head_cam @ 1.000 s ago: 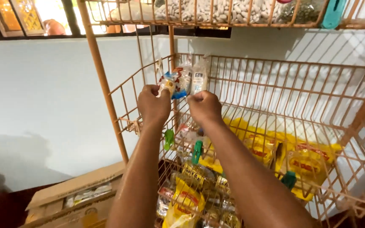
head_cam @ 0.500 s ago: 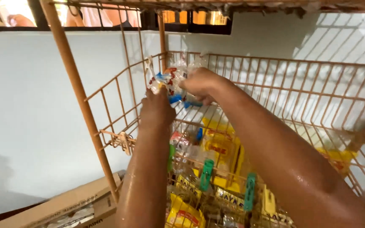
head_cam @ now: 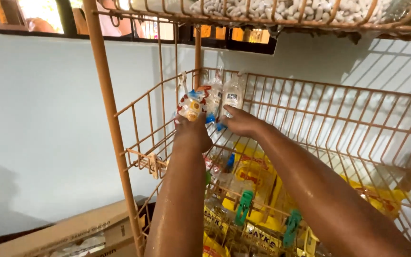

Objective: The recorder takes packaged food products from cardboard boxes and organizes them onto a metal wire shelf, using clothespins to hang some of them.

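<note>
Both my arms reach up into the back left corner of an orange wire rack basket [head_cam: 310, 102]. My left hand [head_cam: 192, 128] grips a small clear packet with a yellow and red print [head_cam: 189, 108] at the basket's corner. My right hand [head_cam: 241, 123] touches several clear plastic packets [head_cam: 233, 93] that stand against the basket's back wall, with its fingers stretched towards them. Blue bits of packaging [head_cam: 211, 119] show between the two hands.
Yellow packets [head_cam: 253, 173] fill the lower wire basket, held with green clips [head_cam: 244, 204] and a teal clip [head_cam: 292, 226]. A wire shelf above [head_cam: 281, 12] holds white beans. A cardboard box [head_cam: 79, 231] lies lower left by the pale wall [head_cam: 44, 123].
The view has swung so the basket corner sits higher and more central. My right hand has drawn back a little from the packets and now touches them with stretched fingers.
</note>
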